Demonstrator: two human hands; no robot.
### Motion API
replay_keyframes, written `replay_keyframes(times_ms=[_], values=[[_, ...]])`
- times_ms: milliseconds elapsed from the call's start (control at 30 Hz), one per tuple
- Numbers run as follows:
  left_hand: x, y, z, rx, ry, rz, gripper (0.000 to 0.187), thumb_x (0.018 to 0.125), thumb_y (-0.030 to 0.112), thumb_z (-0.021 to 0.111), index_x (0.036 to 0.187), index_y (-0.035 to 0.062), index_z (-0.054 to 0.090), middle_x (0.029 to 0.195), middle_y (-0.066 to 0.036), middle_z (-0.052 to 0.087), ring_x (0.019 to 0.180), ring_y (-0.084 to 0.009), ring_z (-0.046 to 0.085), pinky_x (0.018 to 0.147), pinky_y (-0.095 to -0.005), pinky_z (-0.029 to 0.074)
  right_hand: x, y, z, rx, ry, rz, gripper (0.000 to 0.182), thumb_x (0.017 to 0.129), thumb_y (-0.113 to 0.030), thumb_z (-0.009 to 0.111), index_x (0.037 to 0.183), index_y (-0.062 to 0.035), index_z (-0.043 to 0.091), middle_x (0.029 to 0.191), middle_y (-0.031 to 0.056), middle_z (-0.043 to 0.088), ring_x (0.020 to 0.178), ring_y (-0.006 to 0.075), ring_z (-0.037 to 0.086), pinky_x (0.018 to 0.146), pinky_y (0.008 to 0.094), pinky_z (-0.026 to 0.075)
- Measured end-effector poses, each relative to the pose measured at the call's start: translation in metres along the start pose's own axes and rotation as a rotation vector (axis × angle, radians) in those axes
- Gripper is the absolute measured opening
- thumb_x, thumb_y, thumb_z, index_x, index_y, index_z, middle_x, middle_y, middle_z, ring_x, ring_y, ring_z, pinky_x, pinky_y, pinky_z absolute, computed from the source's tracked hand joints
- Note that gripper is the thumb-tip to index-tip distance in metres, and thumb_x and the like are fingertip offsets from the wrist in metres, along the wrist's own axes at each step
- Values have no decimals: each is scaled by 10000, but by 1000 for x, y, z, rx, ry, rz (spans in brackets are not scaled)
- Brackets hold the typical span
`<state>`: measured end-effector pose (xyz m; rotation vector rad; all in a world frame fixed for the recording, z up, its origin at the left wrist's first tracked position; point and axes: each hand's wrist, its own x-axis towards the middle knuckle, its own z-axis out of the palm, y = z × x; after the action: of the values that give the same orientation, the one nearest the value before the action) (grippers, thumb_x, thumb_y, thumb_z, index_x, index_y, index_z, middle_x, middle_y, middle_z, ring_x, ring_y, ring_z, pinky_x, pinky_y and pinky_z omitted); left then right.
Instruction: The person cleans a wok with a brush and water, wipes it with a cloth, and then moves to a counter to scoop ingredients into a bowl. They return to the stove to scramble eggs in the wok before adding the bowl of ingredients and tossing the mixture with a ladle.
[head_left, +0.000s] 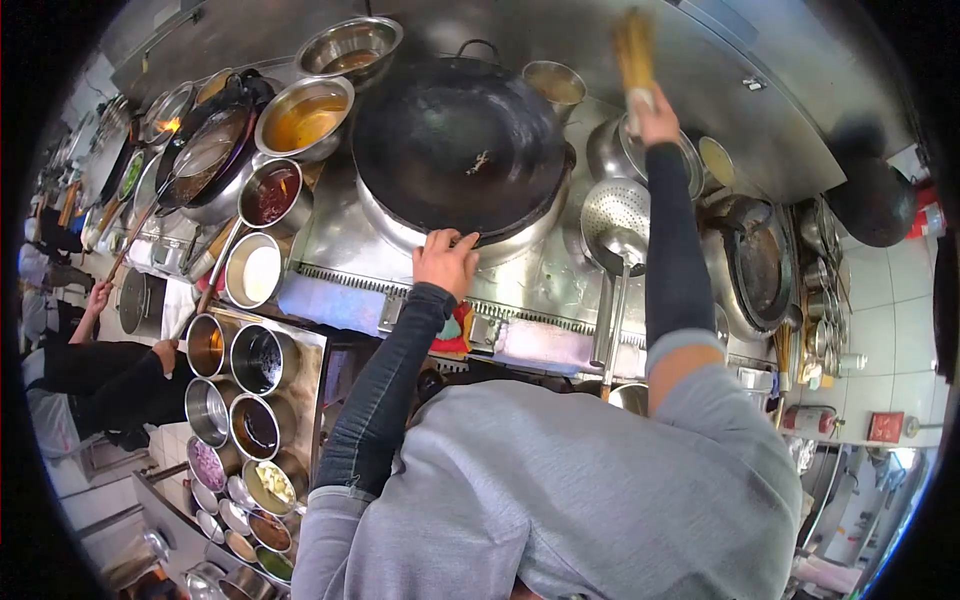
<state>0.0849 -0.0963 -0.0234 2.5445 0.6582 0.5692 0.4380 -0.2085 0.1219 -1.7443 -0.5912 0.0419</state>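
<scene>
A large black wok (460,140) sits on the steel stove, with a few pale scraps on its inner surface. My left hand (445,263) is at its near rim, the fingers closed over the edge. Up at the back right, my right hand (657,118) grips a bamboo wok brush (635,58) by its pale bound end, bristles pointing up and blurred. Below my right forearm, a perforated strainer (614,212) lies on the stove with a ladle (626,245) over it. A red and green cloth (455,330) shows beneath my left wrist.
Bowls of amber liquid (305,118), red sauce (272,193) and white contents (254,270) stand left of the wok. Several seasoning pots (264,358) fill the lower left. Another wok (760,265) is at right. At far left, a co-worker's hand (165,355) is near a second wok station.
</scene>
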Motion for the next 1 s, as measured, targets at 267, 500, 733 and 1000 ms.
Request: replay_keyframes(times_ms=[267,500,733,1000], values=[[-20,9,-12,247,-130,46,689,753,355,642,1362,280,330,1375,-139,285,1290,-316,253,930,-599,298,-201,43,-71,218,-253,322,650,835,-93,556,1395,-75,227,1105,167,536,809,196,589,574,292,522],[-15,10,-14,258,-183,47,699,734,323,662,1356,272,344,1295,-141,362,1258,-314,288,901,-591,318,-277,30,-70,-766,-704,284,572,742,-223,627,1281,-125,464,1077,248,573,929,321,600,859,367,458],[-17,10,-12,213,-203,6,743,722,309,652,1377,251,307,1439,-168,180,1342,-334,150,973,-630,237,-335,104,-22,-854,-748,206,511,761,-325,547,1238,-150,496,950,235,606,850,396,586,777,453,468],[-91,27,-51,23,58,-197,581,725,314,649,1251,133,481,1306,-239,366,1178,-413,379,975,-506,324,-254,34,8,-251,-927,-20,458,842,-153,556,1267,-12,456,1130,179,582,1022,240,579,872,317,441]])
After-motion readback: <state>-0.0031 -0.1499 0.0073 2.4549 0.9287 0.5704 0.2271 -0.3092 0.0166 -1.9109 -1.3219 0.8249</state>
